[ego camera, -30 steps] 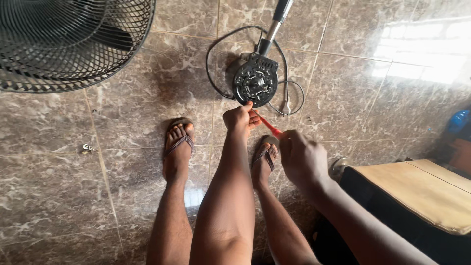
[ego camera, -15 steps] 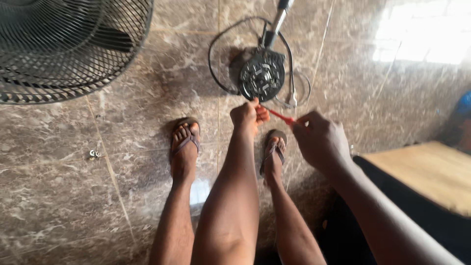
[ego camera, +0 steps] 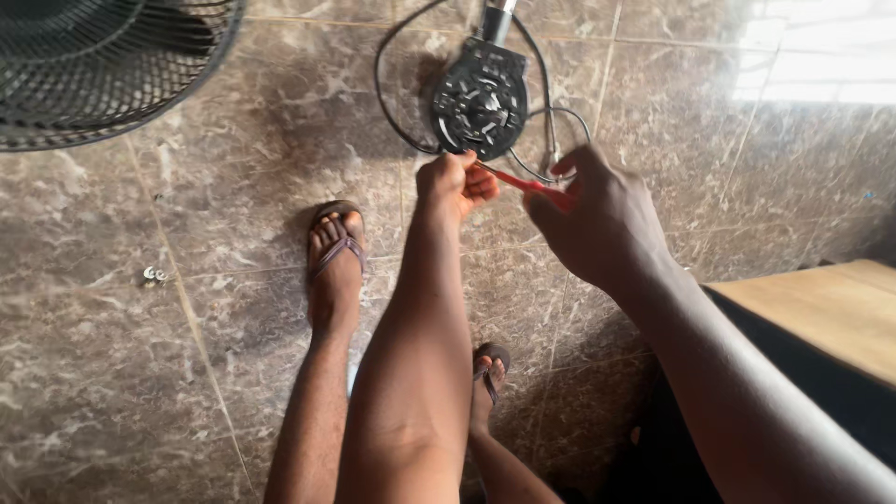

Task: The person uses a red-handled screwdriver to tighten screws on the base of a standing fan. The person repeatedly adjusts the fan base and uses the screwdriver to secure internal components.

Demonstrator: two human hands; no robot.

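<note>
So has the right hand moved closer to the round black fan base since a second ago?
Yes. The right hand, holding the red tool, has moved up the tiled floor toward the round black fan base, away from the sandalled foot.

Round black fan base (ego camera: 481,100) upturned on floor, red screwdriver (ego camera: 523,182) angled against it

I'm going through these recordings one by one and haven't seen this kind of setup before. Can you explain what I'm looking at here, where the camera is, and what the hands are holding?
The camera sits on a person's head and looks down past their own arms and legs to a brown tiled floor. There is no machine, only two bare hands. The left hand touches the lower edge of a round black fan part lying on the floor with a black cable looped around it. The right hand holds a red-handled tool, probably a screwdriver, pointed at that part. A fan grille lies at the top left, small metal bits lie on the floor, and a wooden board is at the right.
</note>
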